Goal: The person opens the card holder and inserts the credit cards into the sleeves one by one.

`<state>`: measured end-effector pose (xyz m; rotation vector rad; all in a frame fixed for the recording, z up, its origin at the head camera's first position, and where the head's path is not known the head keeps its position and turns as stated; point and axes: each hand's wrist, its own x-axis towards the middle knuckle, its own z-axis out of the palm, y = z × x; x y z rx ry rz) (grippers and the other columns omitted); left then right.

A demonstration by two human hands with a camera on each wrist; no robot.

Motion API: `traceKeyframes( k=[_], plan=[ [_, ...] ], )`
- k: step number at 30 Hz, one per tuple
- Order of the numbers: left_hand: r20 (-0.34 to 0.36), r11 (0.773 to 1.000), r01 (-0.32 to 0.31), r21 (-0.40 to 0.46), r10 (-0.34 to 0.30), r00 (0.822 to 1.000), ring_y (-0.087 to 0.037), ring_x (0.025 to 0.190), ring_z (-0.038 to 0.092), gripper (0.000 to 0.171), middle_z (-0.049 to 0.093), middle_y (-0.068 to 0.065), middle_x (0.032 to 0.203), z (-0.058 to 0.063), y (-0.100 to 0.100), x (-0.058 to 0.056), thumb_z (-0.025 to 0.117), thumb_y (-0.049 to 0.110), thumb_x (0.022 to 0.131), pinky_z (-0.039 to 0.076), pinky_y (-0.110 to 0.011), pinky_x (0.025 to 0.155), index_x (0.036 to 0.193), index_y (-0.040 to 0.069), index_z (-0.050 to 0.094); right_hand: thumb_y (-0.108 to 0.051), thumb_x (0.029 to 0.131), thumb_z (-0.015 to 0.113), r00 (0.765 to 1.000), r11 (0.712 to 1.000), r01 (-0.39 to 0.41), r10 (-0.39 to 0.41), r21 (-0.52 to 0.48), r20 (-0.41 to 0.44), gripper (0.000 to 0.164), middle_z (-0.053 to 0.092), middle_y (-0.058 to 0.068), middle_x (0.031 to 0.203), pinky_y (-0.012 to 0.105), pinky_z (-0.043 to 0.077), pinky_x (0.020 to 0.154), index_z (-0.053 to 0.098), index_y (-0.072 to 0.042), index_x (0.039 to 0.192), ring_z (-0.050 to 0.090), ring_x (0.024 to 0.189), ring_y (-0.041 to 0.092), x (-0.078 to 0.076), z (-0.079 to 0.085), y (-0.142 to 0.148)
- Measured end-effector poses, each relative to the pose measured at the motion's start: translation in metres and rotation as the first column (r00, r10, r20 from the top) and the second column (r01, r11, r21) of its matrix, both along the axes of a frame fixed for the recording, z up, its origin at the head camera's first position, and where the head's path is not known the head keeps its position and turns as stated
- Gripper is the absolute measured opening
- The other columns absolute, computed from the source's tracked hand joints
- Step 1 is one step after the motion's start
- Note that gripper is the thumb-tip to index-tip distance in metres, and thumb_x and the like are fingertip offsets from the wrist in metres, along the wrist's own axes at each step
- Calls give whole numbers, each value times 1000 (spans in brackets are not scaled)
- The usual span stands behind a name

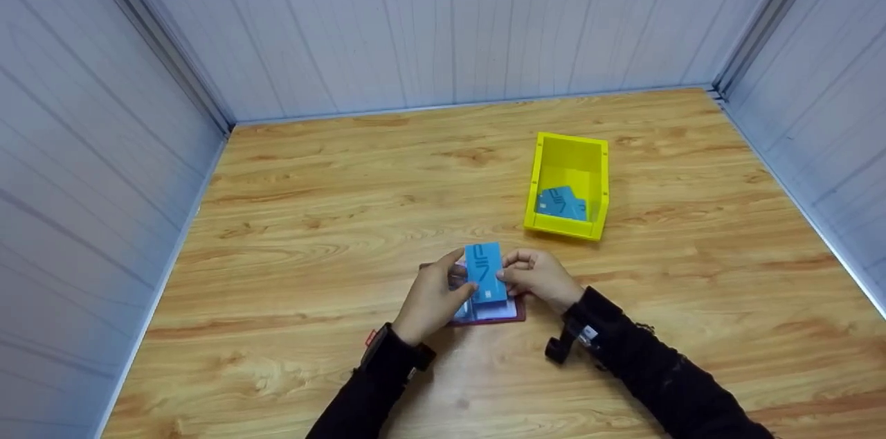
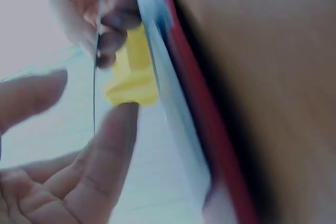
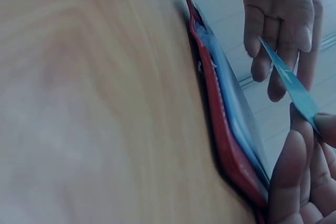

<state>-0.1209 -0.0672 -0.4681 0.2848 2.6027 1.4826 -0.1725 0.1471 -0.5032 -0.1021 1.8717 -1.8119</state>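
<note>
A blue card (image 1: pixel 486 264) with dark lettering stands above an open card holder (image 1: pixel 500 312) that has a red cover and clear plastic sleeves. My right hand (image 1: pixel 543 280) pinches the card at its right edge between thumb and fingers. On the card's other side is my left hand (image 1: pixel 430 297), its thumb and fingers spread around the card. In the left wrist view a gap shows between the left thumb and the thin card (image 2: pixel 95 98). Seen from the right wrist, the card holder (image 3: pixel 223 114) lies on the table below both hands.
A yellow bin (image 1: pixel 599 217) stands beyond the right hand, with blue cards (image 1: pixel 561 202) lying at its near end. The wood-grain table (image 1: pixel 311 231) is bordered by pale panel walls (image 1: pixel 415 23) at the back and both sides.
</note>
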Motion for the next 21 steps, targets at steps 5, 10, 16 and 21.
traceKeyframes(
  k=[5, 10, 16, 21],
  plan=[
    [24, 999, -11, 50, 10, 1000, -16, 87, 65, 64, 62, -10, 103, -2, 5, -3, 67, 5, 89, 55, -26, 71, 146, 1, 39, -12, 88, 69, 1000, 1000, -7, 7, -14, 1, 13, 67, -5, 71, 23, 54, 63, 58, -8, 93, 62, 62, 8, 0, 0, -1],
    [-28, 997, -10, 70, 12, 1000, -13, 77, 61, 64, 60, -10, 96, -5, 5, -3, 65, -3, 87, 50, -23, 65, 145, 1, 38, -12, 88, 69, 1000, 1000, -16, 16, -9, -7, 12, 67, -5, 72, 23, 55, 64, 59, -8, 93, 62, 63, 8, 2, 1, -1],
    [-44, 997, 9, 81, -6, 999, -10, 71, 60, 64, 59, -10, 95, -3, 1, -2, 62, -4, 88, 50, -22, 61, 147, 5, 37, -14, 89, 70, 998, 998, -52, 53, 28, -46, 15, 68, -5, 75, 23, 55, 66, 61, -6, 98, 64, 66, 7, 2, 5, 0],
    [-53, 997, -2, 80, 6, 999, -10, 69, 61, 67, 60, -11, 97, 4, -6, -4, 60, -4, 88, 51, -23, 60, 149, 8, 36, -16, 92, 66, 989, 990, -88, 99, 109, -107, 25, 72, 1, 85, 24, 57, 69, 64, 4, 108, 67, 73, 10, -1, 10, 7]
  ],
)
